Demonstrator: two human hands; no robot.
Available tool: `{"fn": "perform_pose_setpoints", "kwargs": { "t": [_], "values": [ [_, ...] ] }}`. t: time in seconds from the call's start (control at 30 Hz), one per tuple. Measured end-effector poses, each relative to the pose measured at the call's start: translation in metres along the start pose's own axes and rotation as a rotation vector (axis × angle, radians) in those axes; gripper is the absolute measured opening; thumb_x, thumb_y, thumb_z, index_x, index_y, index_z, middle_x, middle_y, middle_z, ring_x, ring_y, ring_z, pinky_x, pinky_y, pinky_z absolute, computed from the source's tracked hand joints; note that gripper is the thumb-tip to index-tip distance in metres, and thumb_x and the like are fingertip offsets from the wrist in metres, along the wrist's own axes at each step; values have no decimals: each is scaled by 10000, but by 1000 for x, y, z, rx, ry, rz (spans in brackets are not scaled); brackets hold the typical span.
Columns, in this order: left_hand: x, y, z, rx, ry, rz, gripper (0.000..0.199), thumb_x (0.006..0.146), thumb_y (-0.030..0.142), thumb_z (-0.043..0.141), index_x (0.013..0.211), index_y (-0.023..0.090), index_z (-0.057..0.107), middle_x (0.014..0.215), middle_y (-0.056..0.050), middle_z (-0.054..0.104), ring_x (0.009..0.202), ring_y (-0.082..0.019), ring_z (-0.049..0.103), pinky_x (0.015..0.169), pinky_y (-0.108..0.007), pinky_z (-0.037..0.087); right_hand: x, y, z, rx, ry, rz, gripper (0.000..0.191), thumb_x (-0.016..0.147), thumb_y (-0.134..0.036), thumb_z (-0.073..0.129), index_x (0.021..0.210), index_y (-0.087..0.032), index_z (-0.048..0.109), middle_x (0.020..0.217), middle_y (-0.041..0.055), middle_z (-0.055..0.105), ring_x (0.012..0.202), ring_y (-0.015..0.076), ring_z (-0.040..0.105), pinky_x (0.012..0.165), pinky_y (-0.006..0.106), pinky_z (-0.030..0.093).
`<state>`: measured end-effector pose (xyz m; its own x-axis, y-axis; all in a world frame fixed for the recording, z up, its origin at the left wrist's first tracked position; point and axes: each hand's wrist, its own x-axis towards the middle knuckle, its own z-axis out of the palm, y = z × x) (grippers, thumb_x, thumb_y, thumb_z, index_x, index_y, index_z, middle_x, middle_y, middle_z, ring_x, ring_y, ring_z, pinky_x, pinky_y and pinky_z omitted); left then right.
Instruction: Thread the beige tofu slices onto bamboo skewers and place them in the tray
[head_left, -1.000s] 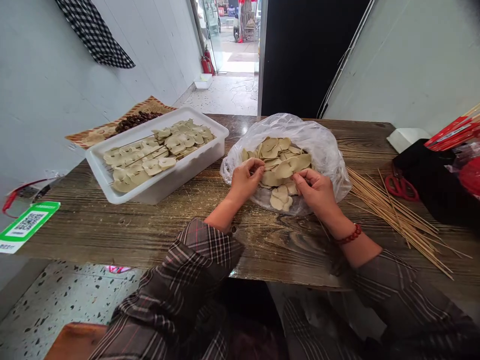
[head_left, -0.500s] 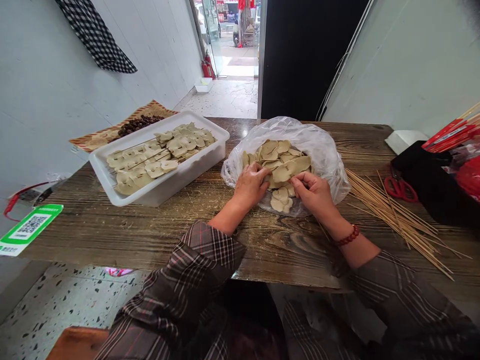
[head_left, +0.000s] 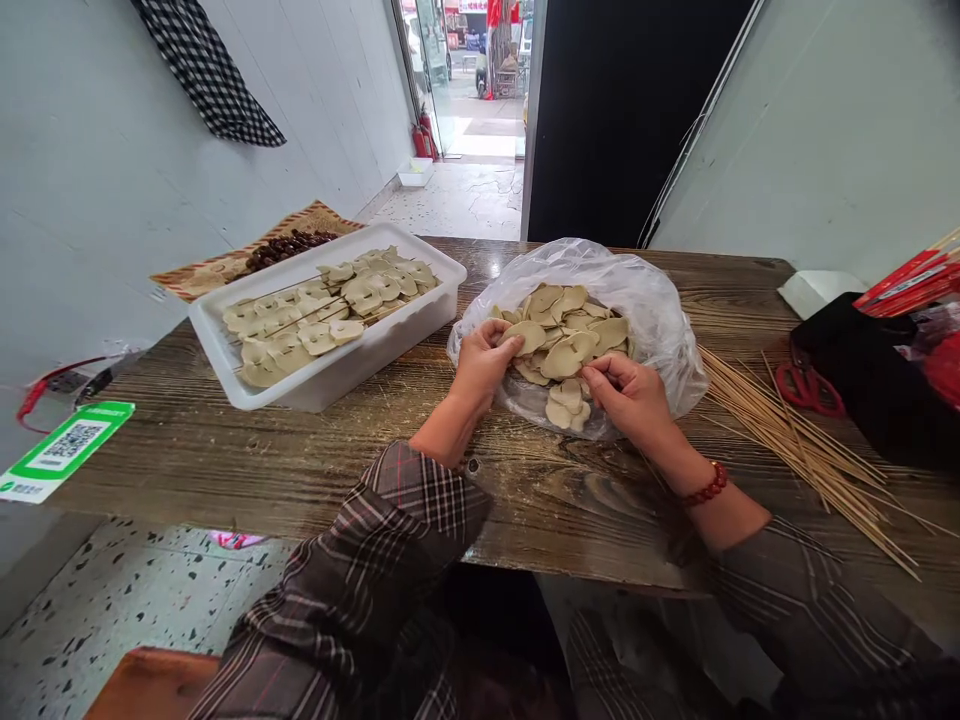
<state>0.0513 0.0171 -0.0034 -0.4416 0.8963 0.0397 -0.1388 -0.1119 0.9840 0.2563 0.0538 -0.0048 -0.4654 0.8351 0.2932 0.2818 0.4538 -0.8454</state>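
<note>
My left hand (head_left: 480, 362) pinches a flat, beige round slice (head_left: 525, 338) between thumb and fingers, over an opened clear plastic bag (head_left: 656, 315) full of similar slices. My right hand (head_left: 631, 398) is closed on a thin wooden skewer, whose rear end shows faintly below the palm. At its fingertips a larger oval slice (head_left: 570, 355) appears to be threaded on the skewer's tip. A few small slices (head_left: 568, 403) lie on the bag's near edge, just below the fingers.
On the left, a white plastic tray (head_left: 330, 385) holds rows of skewered slices. Dark red pieces (head_left: 289, 248) lie on patterned paper behind it. Loose bamboo skewers (head_left: 795, 440), red-handled scissors (head_left: 810, 388) and a black container (head_left: 847, 370) are at the right. A green QR card (head_left: 71, 450) sits at the left edge.
My left hand has drawn back slightly left and now holds a separate slice raised from the pile. My right hand stays near the same spot with its skewer. The view has shifted a little.
</note>
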Motion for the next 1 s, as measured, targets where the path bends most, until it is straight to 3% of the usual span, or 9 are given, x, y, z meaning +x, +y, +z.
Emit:
{"fn": "perform_pose_setpoints", "kwargs": {
  "t": [0.1, 0.23, 1.0],
  "values": [
    [2, 4, -3, -129, 36, -49, 269, 650, 250, 739, 866, 164, 603, 768, 7, 665, 619, -107, 609, 604, -236, 503, -2, -4, 2, -54, -72, -51, 234, 878, -361, 562, 759, -185, 661, 553, -13, 575, 511, 126, 500, 499, 247, 356],
    [2, 8, -4, -124, 64, -2, 263, 624, 254, 757, 828, 156, 623, 786, 0, 672, 638, -96, 599, 601, -220, 504, -4, -6, 5, -135, -131, -124, 206, 884, -323, 559, 800, -190, 692, 621, 11, 654, 570, 145, 566, 551, 260, 391],
    [0, 7, -2, 118, 58, 186, 113, 668, 224, 736, 748, 166, 681, 703, 21, 612, 610, -80, 494, 576, -203, 411, -5, -2, 8, -224, -120, -155, 200, 893, -280, 552, 798, -192, 704, 663, 25, 684, 616, 164, 593, 588, 270, 399]
  ]
}}
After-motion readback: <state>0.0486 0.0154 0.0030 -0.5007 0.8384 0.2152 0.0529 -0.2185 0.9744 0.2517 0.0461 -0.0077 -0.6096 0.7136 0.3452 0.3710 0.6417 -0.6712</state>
